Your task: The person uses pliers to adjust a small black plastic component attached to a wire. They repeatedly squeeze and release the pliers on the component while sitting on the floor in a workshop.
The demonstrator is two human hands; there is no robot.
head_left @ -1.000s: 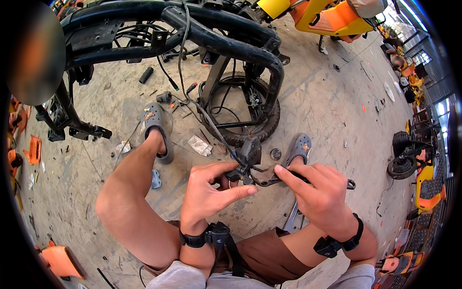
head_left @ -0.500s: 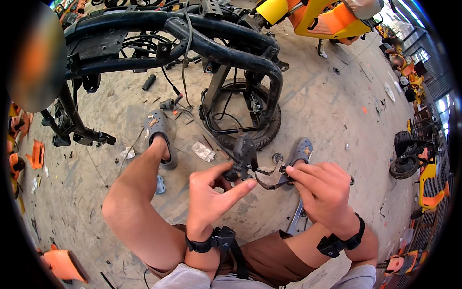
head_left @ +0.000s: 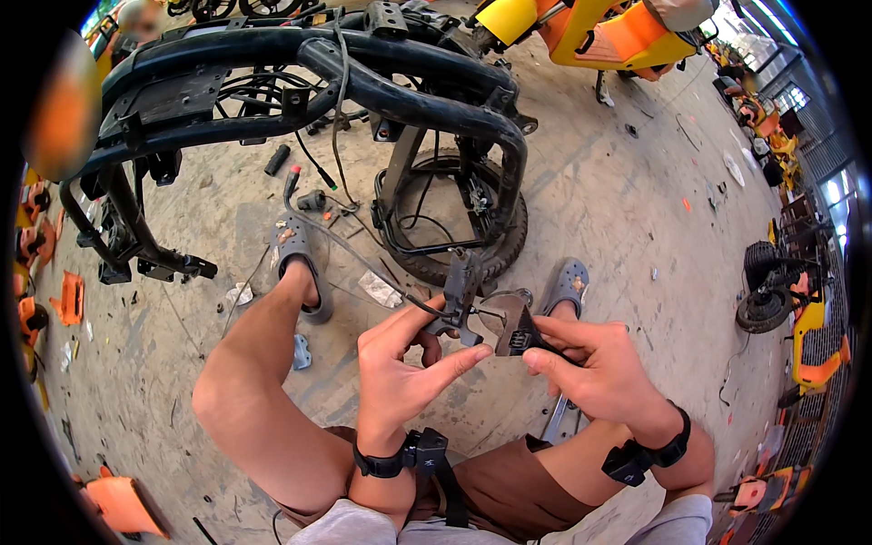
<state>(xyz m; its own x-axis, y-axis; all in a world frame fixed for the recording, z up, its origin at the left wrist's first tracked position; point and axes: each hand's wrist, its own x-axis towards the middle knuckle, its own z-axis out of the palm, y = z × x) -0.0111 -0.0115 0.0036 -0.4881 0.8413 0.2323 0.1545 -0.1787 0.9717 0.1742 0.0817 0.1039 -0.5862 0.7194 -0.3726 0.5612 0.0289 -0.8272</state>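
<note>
Slippage looks the likeliest trouble: the adjustable wrench [head_left: 518, 325], pinched between the thumb and fingers of the right hand [head_left: 599, 368] just behind its head, has its jaws facing a thin metal rod [head_left: 490, 314] that sticks out of a black cabled bracket [head_left: 463, 272]; the jaws stand far wider than the rod, and I cannot tell whether they touch it; so loose a fit could make the wrench skid and bend the rod. The left hand [head_left: 395, 368] curls its fingers about the bracket's lower end, thumb stretched out beneath; I cannot tell how firmly it presses, and a weak hold could let the bracket twist; the thumb tip, near the wrench head, might get nipped. The bracket is held above the concrete floor, between 2 grey clogs [head_left: 566, 286]; its cable [head_left: 290, 186] trails toward the upper left, and a snag there could drag it askew; any dropped fastener could get lost among the scattered debris.
</note>
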